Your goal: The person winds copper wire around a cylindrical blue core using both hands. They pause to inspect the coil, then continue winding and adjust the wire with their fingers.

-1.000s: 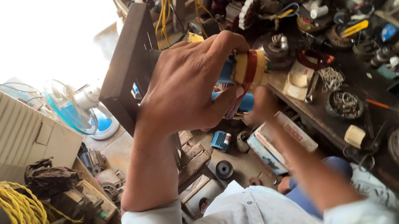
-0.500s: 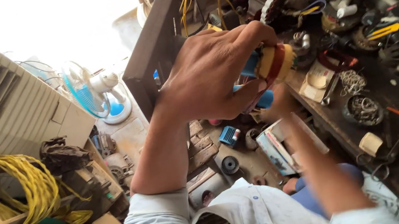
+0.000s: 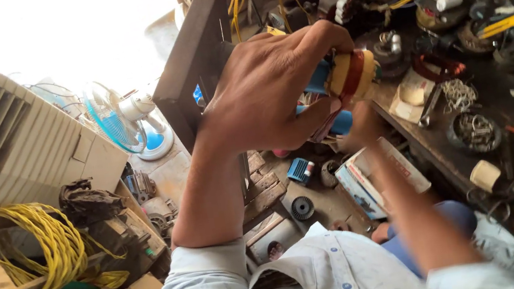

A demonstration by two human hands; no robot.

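Note:
My left hand (image 3: 269, 91) is raised in front of me, shut around a blue cylindrical part (image 3: 321, 77) whose end is wrapped in yellow and red bands (image 3: 352, 74). The fingers curl over its top and the thumb presses from below. My right hand (image 3: 363, 127) reaches up just beneath the same part, blurred and mostly hidden by it; its grip cannot be made out. Both forearms come out of rolled pale blue shirt sleeves (image 3: 208, 274).
A dark workbench (image 3: 433, 138) on the right is crowded with coils, wire rings, screws and tools. A dark wooden post (image 3: 197, 58) stands behind my hand. On the floor are a small blue fan (image 3: 124, 120), a white louvred cooler (image 3: 1, 155), yellow cable (image 3: 48, 244) and a white box (image 3: 380, 173).
Both hands keep the same hold on the banded part and have drifted slightly up and right in view. The camera has tilted, showing more of the cooler and fan.

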